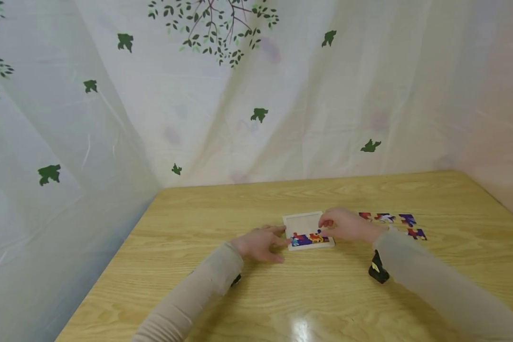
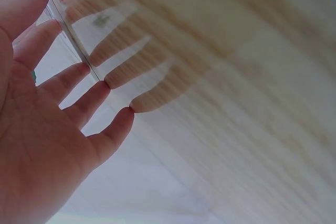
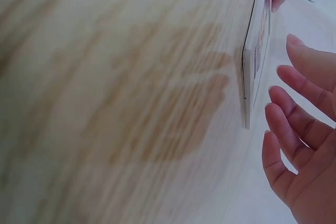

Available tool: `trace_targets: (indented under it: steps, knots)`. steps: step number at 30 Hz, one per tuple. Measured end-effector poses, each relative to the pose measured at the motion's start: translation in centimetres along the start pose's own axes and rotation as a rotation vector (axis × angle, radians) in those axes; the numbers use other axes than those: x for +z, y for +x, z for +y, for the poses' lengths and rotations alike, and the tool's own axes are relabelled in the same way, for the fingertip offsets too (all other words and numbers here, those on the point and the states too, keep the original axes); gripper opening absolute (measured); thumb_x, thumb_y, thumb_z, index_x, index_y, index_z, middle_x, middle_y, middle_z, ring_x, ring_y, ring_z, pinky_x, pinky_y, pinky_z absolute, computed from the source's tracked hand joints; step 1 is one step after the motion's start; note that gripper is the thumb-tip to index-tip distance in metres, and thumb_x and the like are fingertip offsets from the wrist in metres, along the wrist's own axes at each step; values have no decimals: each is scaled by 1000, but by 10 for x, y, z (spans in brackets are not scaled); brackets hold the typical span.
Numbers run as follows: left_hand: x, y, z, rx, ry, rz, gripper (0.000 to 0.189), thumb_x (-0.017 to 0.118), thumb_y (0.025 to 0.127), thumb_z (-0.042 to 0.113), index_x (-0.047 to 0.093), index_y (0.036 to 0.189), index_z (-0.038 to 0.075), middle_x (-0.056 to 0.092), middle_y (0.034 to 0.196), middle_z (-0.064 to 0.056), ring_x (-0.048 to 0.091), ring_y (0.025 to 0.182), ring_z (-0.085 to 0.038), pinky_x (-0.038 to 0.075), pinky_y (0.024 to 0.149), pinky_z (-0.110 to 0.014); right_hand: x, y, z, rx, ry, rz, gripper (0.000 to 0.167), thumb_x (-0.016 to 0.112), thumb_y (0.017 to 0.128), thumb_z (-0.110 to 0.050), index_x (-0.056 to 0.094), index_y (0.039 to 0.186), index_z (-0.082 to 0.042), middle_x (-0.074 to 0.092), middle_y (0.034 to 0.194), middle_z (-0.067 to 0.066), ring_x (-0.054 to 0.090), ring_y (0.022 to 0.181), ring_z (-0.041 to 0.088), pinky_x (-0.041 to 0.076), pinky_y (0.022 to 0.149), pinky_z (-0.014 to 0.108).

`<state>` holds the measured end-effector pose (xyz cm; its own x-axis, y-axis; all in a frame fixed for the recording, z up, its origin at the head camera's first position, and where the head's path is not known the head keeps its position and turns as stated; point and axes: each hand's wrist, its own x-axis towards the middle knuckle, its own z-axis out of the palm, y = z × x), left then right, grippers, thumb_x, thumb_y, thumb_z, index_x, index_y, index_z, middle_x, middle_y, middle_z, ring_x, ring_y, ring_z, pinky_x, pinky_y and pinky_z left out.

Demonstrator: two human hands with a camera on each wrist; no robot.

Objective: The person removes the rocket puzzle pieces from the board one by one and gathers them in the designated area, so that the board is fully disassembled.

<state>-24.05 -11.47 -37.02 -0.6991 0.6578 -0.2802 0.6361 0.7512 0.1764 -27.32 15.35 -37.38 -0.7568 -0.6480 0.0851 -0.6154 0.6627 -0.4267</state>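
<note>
A shallow jigsaw tray with a pale border lies on the table. Joined puzzle pieces in purple, red and yellow fill its near part, while the far part shows bare board. My left hand is at the tray's left side, fingers spread; its fingertips touch down on the tabletop in the left wrist view. Over the tray's right side is my right hand, partly covering that edge. In the right wrist view, its fingers are loosely bent and apart, with nothing visible between them and the thumb.
Loose puzzle pieces, among them a purple one and a red and purple one, lie right of the tray, some partly behind the right hand. The wooden table meets a pale leaf-printed curtain at the back.
</note>
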Motion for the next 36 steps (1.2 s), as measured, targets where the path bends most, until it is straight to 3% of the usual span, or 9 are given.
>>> trace_targets:
  steps: [12,17,23,31,36]
  knots:
    - [-2,0,3,-3,-2,1,57,63,90,36,45,142,21,24,156,-13,25,142,-31,22,115,-48,0,2,2,98,40,-36,18,68,87,-24,68,99,-10,62,96,2,59,92,21,50,84,43]
    - [0,1,1,5,-1,-3,55,63,90,36,46,141,21,25,155,-13,25,142,-31,21,115,-48,0,4,5,129,55,-64,23,71,85,-26,68,99,-9,61,95,3,58,92,22,49,85,44]
    - [-8,2,2,18,21,-23,52,64,90,31,49,139,20,30,154,-13,29,141,-30,24,115,-46,0,6,6,168,65,-91,28,75,81,-27,68,100,-9,61,99,5,57,95,22,47,88,45]
    - [-15,4,6,1,65,-25,48,61,91,34,52,137,21,32,153,-9,33,140,-28,28,113,-45,4,13,6,80,21,-89,24,79,77,-21,70,96,-8,60,91,2,52,82,15,46,76,34]
    - [-15,13,15,8,111,-24,59,60,91,39,41,144,25,24,157,-6,27,143,-27,24,115,-41,4,15,7,62,35,-102,23,79,76,-20,69,93,-8,59,90,2,51,81,15,45,75,33]
